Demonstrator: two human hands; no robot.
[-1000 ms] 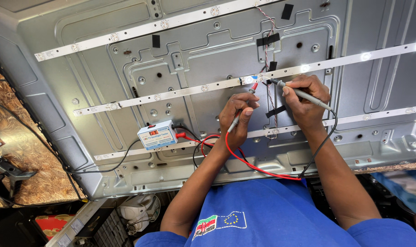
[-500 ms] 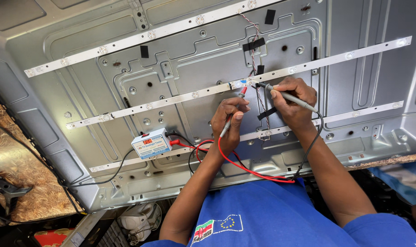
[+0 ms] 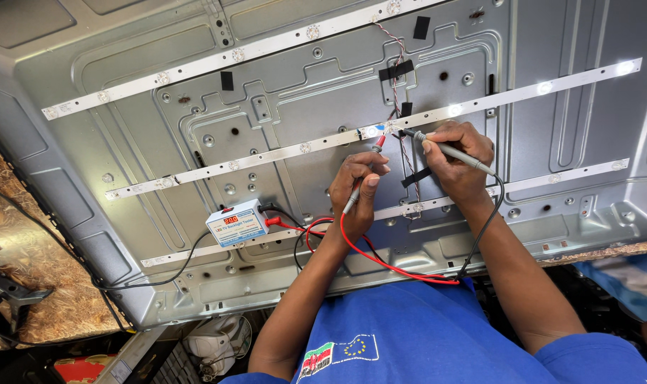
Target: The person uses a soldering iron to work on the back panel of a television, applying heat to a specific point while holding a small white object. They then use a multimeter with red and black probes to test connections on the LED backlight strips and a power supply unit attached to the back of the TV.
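My left hand point(image 3: 357, 190) grips a grey probe with a red tip point(image 3: 364, 173) and a red lead, its tip touching the middle white light strip point(image 3: 266, 153). My right hand point(image 3: 460, 160) grips a grey probe with a black tip point(image 3: 448, 150) and a black lead, its tip on the same strip just right of the red one. The lights on the strip's right half point(image 3: 543, 88) glow. Both leads run to a small white tester box point(image 3: 236, 222) with a red digit display, lying on the grey metal back panel point(image 3: 117, 121).
Two more white light strips, an upper strip point(image 3: 224, 58) and a lower strip point(image 3: 551, 179), cross the panel. A twisted wire point(image 3: 396, 78) is held down by black tape. A chipboard surface point(image 3: 32, 263) lies at left. Blue fabric point(image 3: 622, 277) sits at the right edge.
The view has shifted slightly. Both hands stay on the probes at the middle strip, and the strip's right-hand lights remain lit.
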